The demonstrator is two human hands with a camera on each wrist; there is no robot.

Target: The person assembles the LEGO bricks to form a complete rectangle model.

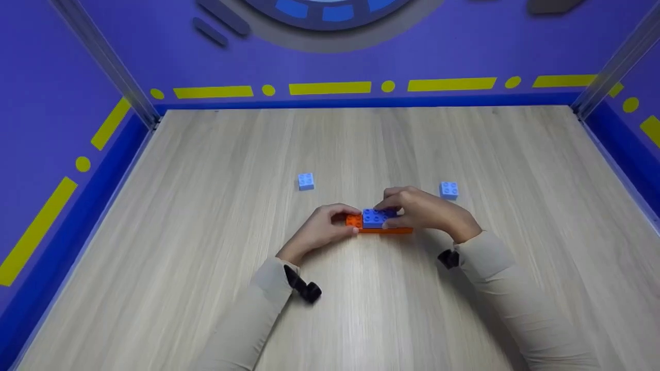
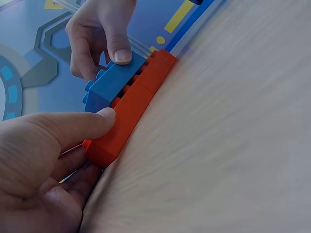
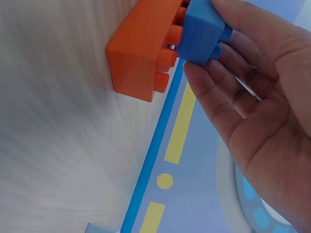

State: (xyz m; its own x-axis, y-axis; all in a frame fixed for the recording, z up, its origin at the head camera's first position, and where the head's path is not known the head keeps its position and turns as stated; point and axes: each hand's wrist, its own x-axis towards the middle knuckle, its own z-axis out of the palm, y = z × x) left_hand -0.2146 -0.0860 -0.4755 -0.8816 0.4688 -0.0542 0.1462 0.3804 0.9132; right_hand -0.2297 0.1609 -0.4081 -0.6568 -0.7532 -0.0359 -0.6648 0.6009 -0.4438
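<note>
Two orange toy building bricks [image 2: 127,119] lie end to end on the table, a seam showing between them in the left wrist view. My left hand [image 1: 320,228] pinches their left end between thumb and fingers. Over their middle is a blue building brick [image 1: 372,218], which my right hand [image 1: 424,207] grips with the thumb on the near side and fingers on the far side. Orange studs show in a narrow gap under the blue brick [image 3: 200,33] in both wrist views. At the right end, bare orange studs [image 3: 162,81] stick out past it.
One light blue square brick [image 1: 306,181] stands beyond my left hand, and another light blue brick [image 1: 449,190] just beyond my right wrist. The wooden table [image 1: 227,170] is bordered by blue-purple panels [image 1: 340,67] at the back and sides.
</note>
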